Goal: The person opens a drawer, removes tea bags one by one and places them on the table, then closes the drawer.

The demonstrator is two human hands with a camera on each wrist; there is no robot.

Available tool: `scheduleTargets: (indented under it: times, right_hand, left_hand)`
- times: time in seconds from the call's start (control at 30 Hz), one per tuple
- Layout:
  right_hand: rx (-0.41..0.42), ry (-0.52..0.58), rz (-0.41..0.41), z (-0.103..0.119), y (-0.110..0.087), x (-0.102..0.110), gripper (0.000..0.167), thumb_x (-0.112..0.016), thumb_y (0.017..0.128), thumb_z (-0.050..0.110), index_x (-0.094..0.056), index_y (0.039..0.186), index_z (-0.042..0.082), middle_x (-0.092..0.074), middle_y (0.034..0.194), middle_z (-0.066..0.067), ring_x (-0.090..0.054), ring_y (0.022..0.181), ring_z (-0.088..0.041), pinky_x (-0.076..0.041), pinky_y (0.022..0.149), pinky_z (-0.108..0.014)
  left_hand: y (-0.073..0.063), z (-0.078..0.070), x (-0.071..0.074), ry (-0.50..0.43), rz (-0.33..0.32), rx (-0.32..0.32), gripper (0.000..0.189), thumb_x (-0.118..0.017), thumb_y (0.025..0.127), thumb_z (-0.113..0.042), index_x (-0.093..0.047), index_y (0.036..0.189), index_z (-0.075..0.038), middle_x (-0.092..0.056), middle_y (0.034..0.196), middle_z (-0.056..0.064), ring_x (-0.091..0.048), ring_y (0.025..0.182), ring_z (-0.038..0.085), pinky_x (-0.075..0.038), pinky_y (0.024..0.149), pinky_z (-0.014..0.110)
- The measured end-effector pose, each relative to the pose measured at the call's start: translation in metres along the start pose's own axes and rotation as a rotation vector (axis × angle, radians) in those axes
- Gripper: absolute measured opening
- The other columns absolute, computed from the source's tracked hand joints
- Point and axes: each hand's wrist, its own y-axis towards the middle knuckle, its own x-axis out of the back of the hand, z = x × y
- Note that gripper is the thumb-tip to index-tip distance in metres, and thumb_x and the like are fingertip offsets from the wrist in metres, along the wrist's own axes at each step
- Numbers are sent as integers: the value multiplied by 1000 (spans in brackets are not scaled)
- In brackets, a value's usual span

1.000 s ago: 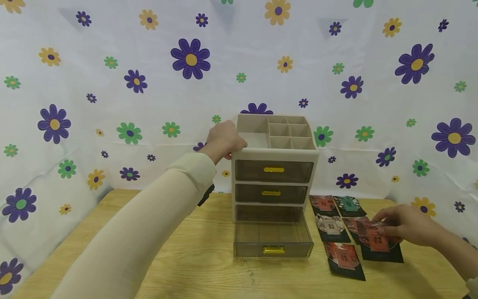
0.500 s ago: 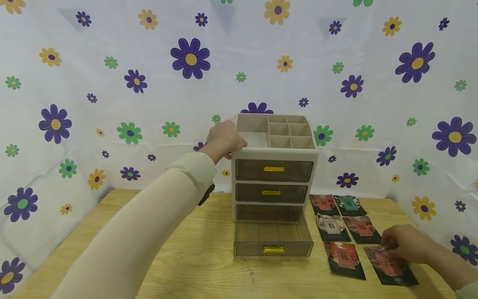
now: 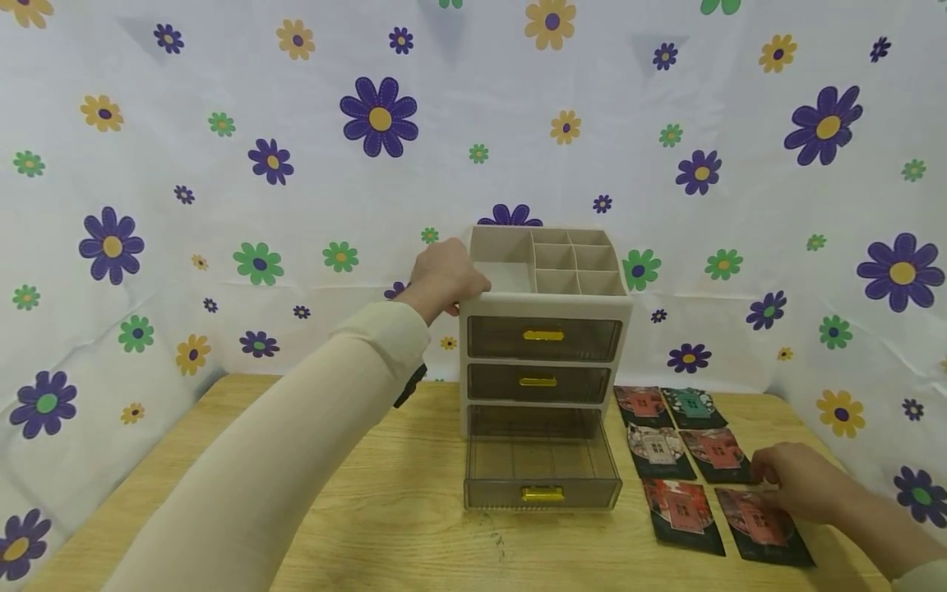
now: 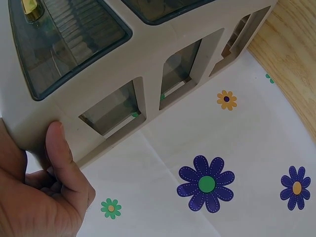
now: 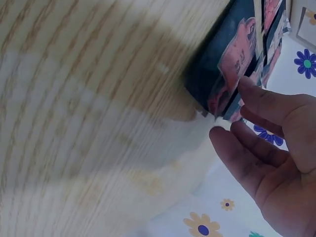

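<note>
My left hand [image 3: 447, 273] grips the upper left edge of a beige desktop drawer organizer [image 3: 546, 306]; the left wrist view shows the thumb [image 4: 61, 148] against its side wall. The organizer's clear bottom drawer [image 3: 542, 493] is pulled out, with nothing inside. Its two upper drawers are closed. To the right, several flat dark packets with printed pictures lie in two columns. By the upper right corner of the nearest right packet [image 3: 765, 526] is my right hand [image 3: 802, 481]. Its thumb and fingers stand apart in the right wrist view, beside that packet's corner [image 5: 205, 81].
The organizer's top has one large compartment and several small ones [image 3: 577, 259]. Other packets are a teal one [image 3: 693, 404], a pale one [image 3: 657, 448] and red ones [image 3: 681, 510]. A flower-printed cloth [image 3: 296, 197] hangs behind the wooden table [image 3: 385, 526].
My right hand has brought a packet down and toward the front, laid it in the right column, nudged it slightly left and let go. The left hand stays on the organizer.
</note>
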Motion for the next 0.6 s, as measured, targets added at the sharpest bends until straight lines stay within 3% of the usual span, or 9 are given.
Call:
scheduleTargets:
  times: [0.1, 0.27, 0.43, 0.6]
  right_hand:
    - [10, -43, -49, 1, 2, 3, 18, -81, 79, 17, -67, 84, 7, -62, 75, 1, -56, 69, -14, -51, 59, -34]
    - [67, -68, -188, 18, 3, 9, 11, -77, 82, 15, -68, 84, 9, -58, 72, 6, -50, 66, -8, -46, 56, -29]
    - [137, -40, -281, 58, 6, 13, 5, -75, 86, 13, -70, 85, 12, -57, 72, 11, -47, 63, -1, -45, 53, -23]
    - [298, -66, -412, 102, 8, 10, 11, -77, 83, 10, -69, 84, 17, -57, 73, 15, -47, 63, 4, -46, 51, -19]
  left_hand:
    - [-1, 0, 1, -1, 4, -1, 35, -66, 90, -25, -60, 111, 2, -66, 100, 14, -71, 67, 23, -60, 48, 25]
    - [-3, -1, 2, -1, 4, -4, 35, -66, 90, -25, -59, 111, 2, -66, 100, 14, -70, 67, 23, -60, 48, 25]
    - [-3, 0, 2, 4, 1, -2, 35, -66, 90, -25, -59, 111, 2, -66, 101, 14, -70, 66, 22, -59, 48, 24]
    - [-1, 0, 0, 6, -4, -3, 36, -66, 90, -26, -59, 111, 2, -65, 101, 14, -71, 66, 23, -60, 49, 25]
